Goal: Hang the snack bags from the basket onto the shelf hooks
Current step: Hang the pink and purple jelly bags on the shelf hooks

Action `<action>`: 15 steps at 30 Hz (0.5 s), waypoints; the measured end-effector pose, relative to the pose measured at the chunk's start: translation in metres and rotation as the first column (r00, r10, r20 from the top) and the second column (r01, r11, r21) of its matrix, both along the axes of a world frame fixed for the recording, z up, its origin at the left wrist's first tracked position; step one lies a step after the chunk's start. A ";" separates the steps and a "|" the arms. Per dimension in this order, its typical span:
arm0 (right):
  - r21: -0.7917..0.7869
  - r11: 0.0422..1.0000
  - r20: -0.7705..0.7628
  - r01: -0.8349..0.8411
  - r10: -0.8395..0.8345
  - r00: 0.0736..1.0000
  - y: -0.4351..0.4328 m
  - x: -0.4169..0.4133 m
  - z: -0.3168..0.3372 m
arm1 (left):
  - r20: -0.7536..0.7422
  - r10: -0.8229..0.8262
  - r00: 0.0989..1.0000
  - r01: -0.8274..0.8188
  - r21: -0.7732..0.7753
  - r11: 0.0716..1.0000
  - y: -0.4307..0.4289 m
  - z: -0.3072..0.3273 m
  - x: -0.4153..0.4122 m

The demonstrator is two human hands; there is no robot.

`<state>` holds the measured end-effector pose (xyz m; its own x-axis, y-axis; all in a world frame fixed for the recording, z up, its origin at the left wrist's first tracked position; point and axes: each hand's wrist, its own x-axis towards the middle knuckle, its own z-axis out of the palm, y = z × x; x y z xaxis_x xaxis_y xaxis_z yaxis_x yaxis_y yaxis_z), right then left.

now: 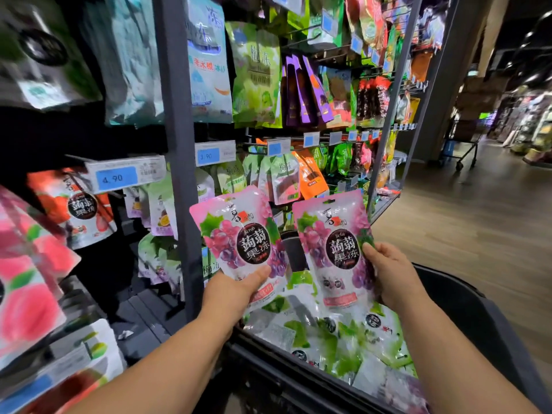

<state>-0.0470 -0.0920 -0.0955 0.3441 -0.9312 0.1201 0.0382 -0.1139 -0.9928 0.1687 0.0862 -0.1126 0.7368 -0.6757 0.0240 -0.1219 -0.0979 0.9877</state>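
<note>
Pinched by the left hand (pixel 236 289), the left pink bag (pixel 239 234) stands upright above the basket (pixel 466 312); the right hand (pixel 394 273) pinches the right pink bag (pixel 331 249) likewise. Green bags (pixel 346 333) fill the basket, its near rim cut off

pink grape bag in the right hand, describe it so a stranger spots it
Start at the black basket at bottom right. Of two pink grape bags held above it, the right bag is nearer the aisle, in the right hand; its twin is in the left hand.
</note>
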 end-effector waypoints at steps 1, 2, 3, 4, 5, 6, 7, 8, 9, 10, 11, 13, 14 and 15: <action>-0.001 1.000 0.038 0.009 -0.009 0.999 0.004 0.008 0.005 | -0.006 -0.012 1.000 0.012 -0.004 1.000 0.002 0.005 -0.001; 0.000 1.000 0.055 0.007 -0.007 0.998 0.008 0.015 0.010 | -0.013 -0.029 0.999 0.029 -0.014 0.999 0.005 0.009 -0.002; 0.004 1.000 0.069 0.001 -0.002 0.998 0.014 0.023 0.015 | -0.005 -0.042 0.999 0.041 -0.020 0.999 0.008 0.013 -0.003; 0.005 1.000 0.085 -0.010 0.009 0.996 0.019 0.029 0.021 | -0.010 -0.035 0.999 0.035 -0.028 0.999 0.009 0.017 -0.003; 0.007 1.000 0.095 -0.019 0.018 0.995 0.025 0.036 0.027 | -0.008 -0.031 0.999 0.031 -0.030 0.999 0.013 0.023 -0.004; 0.007 1.000 0.097 -0.026 0.025 0.995 0.032 0.043 0.032 | -0.005 -0.040 0.999 0.040 -0.036 0.999 0.015 0.025 -0.003; 0.008 1.000 0.101 -0.029 0.028 0.995 0.039 0.049 0.037 | 0.015 -0.051 0.999 0.052 -0.044 0.998 0.019 0.030 -0.003; -0.001 0.999 0.106 -0.040 0.040 0.994 0.047 0.055 0.043 | 0.021 -0.063 0.998 0.064 -0.057 0.996 0.022 0.033 -0.003; -0.017 0.998 0.104 -0.055 0.057 0.993 0.055 0.060 0.048 | 0.024 -0.059 0.998 0.060 -0.072 0.996 0.028 0.038 -0.004; -0.033 0.997 0.094 -0.064 0.067 0.993 0.059 0.066 0.053 | 0.018 -0.061 0.998 0.062 -0.100 0.993 0.032 0.040 -0.001; -0.043 0.997 0.073 -0.062 0.065 0.995 0.064 0.070 0.057 | 0.010 -0.045 0.999 0.046 -0.115 0.992 0.038 0.046 -0.001; -0.081 0.994 0.065 -0.070 0.076 0.995 0.076 0.077 0.067 | 0.005 -0.008 1.000 0.008 -0.127 0.992 0.051 0.057 0.003; -0.091 0.992 0.085 -0.089 0.097 0.992 0.084 0.082 0.074 | -0.003 0.007 1.000 -0.007 -0.133 0.991 0.058 0.061 0.006; -0.091 0.990 0.094 -0.104 0.112 0.989 0.091 0.085 0.080 | -0.011 0.019 1.000 -0.020 -0.139 0.990 0.066 0.069 0.008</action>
